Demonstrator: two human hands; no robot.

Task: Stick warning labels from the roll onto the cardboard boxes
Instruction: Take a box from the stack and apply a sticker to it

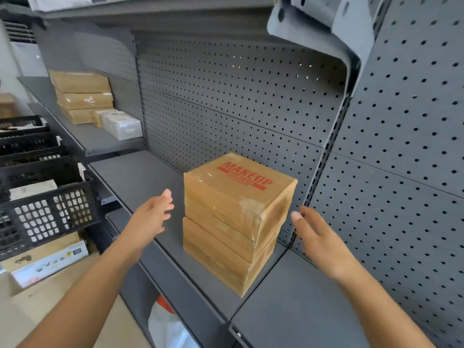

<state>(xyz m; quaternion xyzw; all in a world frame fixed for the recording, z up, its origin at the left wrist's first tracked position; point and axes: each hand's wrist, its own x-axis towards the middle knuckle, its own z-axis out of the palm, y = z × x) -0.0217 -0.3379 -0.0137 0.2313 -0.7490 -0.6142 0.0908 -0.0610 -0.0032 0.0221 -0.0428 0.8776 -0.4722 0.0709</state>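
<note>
A stack of cardboard boxes (233, 222), the topmost printed "MAKEUP" in red, is shown on a grey shelf (140, 177) before a pegboard panel (226, 96). The left hand (150, 217) and right hand (319, 237) are held released, fingers relaxed, just beside the stack on either side, apart from it.

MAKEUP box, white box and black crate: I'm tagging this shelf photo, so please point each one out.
MAKEUP box (241, 178), head view, on its printed top face.
White box (123, 126), head view, on its near side.
Black crate (50, 217), head view, on its lattice front wall.
</note>
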